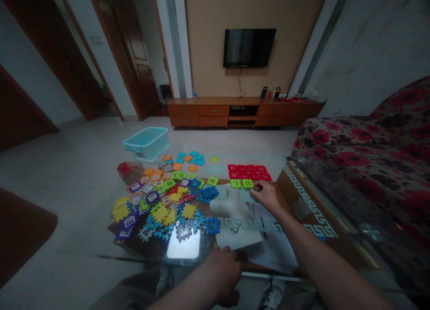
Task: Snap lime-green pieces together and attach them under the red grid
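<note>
Right hand (pixel 265 195) narrowed at a green tile (pixel 247 183) below the red block (pixel 248 172); blur, can't tell if pinched. Left hand (pixel 225 272) curled, fingers hidden, grip unclear. Overlapping tile pile (pixel 161 213) on left.

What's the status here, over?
Right hand at the two green pieces, grip unclear. Left hand curled, lower in view. Red block just beyond the green; mixed pile to the left, clear of right hand.

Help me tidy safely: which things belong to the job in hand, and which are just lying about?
Likely in the job:
two lime-green interlocking tiles by the right hand
red tile block
mixed-colour tile pile

Apparently lying about:
paper sheets
plastic bottle
</note>
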Motion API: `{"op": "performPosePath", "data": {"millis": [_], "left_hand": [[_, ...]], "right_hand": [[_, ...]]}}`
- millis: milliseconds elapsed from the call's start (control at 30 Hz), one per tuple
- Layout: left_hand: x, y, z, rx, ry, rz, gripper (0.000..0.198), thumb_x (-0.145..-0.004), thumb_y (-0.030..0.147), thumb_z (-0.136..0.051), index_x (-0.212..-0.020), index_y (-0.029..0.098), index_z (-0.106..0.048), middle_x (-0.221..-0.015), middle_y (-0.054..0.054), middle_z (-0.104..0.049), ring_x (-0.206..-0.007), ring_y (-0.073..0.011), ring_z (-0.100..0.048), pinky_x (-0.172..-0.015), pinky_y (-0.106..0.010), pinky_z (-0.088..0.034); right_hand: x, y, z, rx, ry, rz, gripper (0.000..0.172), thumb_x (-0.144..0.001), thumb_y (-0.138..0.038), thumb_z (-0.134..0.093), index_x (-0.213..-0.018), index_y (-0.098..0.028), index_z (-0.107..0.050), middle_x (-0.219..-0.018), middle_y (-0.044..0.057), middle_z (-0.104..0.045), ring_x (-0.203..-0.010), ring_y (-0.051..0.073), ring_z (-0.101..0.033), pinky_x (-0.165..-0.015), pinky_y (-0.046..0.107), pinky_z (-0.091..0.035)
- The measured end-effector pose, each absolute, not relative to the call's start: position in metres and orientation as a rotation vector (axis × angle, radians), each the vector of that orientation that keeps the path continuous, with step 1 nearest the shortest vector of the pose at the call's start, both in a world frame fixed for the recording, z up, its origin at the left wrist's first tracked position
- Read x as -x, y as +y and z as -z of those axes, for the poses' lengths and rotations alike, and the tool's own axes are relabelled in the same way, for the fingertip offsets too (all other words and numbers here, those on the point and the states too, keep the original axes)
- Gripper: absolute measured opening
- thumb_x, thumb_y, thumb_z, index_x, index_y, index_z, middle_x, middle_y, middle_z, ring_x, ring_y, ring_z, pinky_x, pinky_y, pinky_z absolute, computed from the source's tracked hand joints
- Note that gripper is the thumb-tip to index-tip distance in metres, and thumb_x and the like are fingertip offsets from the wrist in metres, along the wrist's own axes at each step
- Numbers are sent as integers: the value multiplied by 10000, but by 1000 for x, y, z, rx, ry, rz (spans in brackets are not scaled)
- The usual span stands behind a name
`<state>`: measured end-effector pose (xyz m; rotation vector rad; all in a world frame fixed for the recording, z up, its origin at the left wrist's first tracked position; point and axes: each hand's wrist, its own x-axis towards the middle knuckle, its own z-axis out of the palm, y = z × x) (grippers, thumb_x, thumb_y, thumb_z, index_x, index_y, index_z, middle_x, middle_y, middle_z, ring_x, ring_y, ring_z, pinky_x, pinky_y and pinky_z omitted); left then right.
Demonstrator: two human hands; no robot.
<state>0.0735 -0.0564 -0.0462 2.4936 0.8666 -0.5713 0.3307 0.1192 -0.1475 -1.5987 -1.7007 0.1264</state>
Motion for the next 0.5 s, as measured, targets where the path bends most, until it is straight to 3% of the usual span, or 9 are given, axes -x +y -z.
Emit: {"op": "performPosePath", "data": {"millis": [500], "left_hand": [[-76, -59, 44, -2488, 885, 583, 457, -809, 425, -616, -1138, 113, -677, -1125, -193, -680, -1069, -366, -615, -859, -493, -546]], "right_hand": [[-331, 121, 149, 1608, -1747, -147, 226, -703, -392, -575, -735, -191, -675, -733, 45, -697, -648, 181, -613, -656, 278, -456]]}}
